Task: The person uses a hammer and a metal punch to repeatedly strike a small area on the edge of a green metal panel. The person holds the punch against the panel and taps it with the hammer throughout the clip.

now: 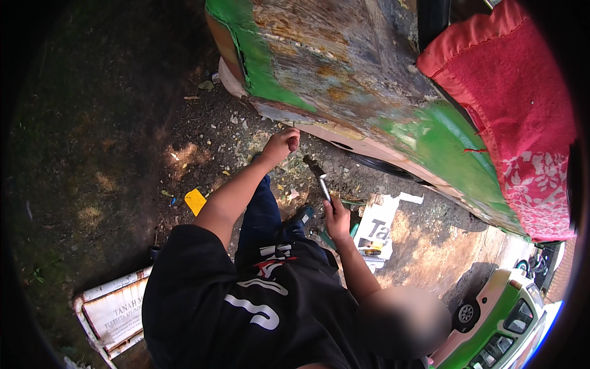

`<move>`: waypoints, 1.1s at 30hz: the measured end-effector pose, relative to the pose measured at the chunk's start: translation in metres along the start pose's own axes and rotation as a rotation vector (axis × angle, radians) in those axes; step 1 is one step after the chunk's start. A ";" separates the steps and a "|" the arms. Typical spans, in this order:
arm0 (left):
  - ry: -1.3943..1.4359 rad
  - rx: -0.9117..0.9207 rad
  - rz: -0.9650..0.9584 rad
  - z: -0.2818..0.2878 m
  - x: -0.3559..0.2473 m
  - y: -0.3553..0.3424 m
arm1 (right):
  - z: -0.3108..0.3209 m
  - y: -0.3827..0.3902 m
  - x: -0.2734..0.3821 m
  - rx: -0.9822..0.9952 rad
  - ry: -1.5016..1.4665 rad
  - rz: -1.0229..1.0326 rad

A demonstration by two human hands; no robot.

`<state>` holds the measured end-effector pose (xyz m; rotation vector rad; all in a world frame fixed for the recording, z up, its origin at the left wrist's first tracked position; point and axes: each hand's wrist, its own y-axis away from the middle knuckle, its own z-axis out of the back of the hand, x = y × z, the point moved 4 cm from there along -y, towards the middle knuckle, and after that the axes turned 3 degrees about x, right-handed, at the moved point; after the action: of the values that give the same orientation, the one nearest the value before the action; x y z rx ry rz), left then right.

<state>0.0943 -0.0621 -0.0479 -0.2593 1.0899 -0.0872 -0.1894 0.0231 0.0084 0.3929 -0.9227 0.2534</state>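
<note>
The lower edge of a worn green vehicle body panel (344, 67), with patches of bare, rusty and scraped surface, runs above my hands. My left hand (281, 147) is closed round the reddish-brown handle (293, 143) of a thin-shafted tool, like a screwdriver or chisel. Its shaft points up at the panel's lower edge; whether the tip touches cannot be made out. Lower and to the right, my right hand (337, 221) grips a hammer (322, 183) by its handle. The dark hammer head is apart from the tool's handle, a short way to its right.
A red patterned cloth (510, 104) drapes over the vehicle at right. On the littered dirt ground lie a white printed sheet (376, 221) with a yellow-and-black item and a yellow piece (195, 202). A rusty white sign (117, 313) is at lower left; another green-and-white vehicle (498, 326) stands lower right.
</note>
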 end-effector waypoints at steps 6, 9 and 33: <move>-0.027 -0.012 0.154 0.003 0.004 -0.017 | 0.006 -0.019 0.044 0.006 -0.060 -0.006; -0.010 -0.021 0.186 0.005 0.006 -0.024 | 0.008 -0.032 0.067 -0.052 -0.097 0.055; 0.526 -0.374 0.210 0.016 0.036 -0.002 | 0.023 -0.042 0.039 -0.103 -0.138 -0.036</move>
<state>0.1252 -0.0685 -0.0715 -0.4717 1.6510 0.2534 -0.1677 -0.0227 0.0431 0.3351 -1.0584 0.1462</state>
